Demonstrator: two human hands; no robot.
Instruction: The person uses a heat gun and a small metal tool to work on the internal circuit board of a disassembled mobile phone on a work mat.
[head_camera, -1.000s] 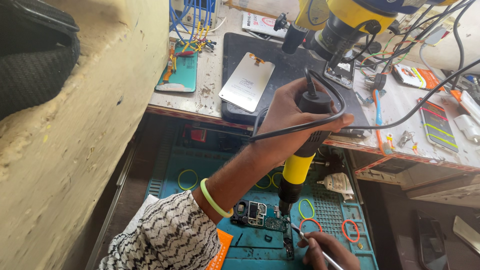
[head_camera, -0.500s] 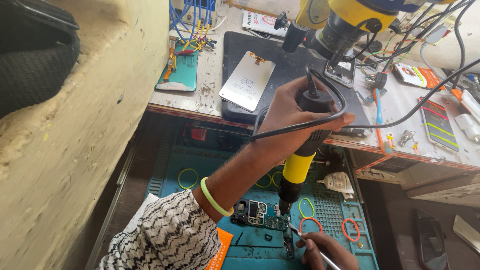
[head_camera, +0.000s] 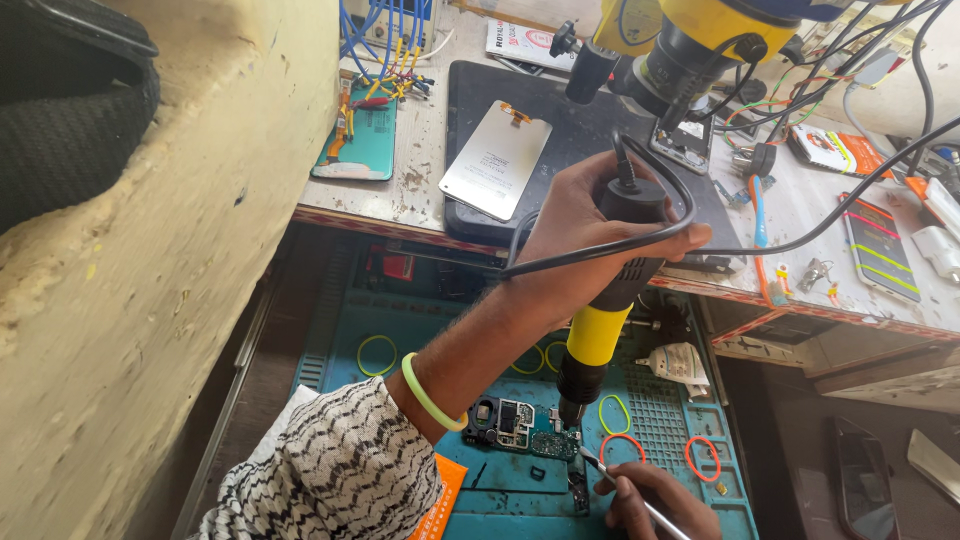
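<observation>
My left hand (head_camera: 572, 250) is shut on a black and yellow hot-air tool (head_camera: 597, 337) with its black cable looped over my fingers. The nozzle points down, just above a small phone circuit board (head_camera: 512, 424) lying on a teal work mat (head_camera: 400, 322) in an open drawer. At the bottom edge, my right hand (head_camera: 662, 503) grips thin metal tweezers (head_camera: 612, 477), their tip next to the board's right end under the nozzle. A green band sits on my left wrist, above a black-and-white patterned sleeve.
Yellow and orange rubber bands (head_camera: 377, 354) lie on the mat. Above the drawer, the bench holds a silver phone panel (head_camera: 497, 160) on a black mat, a yellow microscope head (head_camera: 692, 40), cables and phones (head_camera: 880, 250). A pale wall (head_camera: 170, 260) stands on the left.
My right hand and the tweezers have edged slightly toward the board. The hot-air tool stays in nearly the same place.
</observation>
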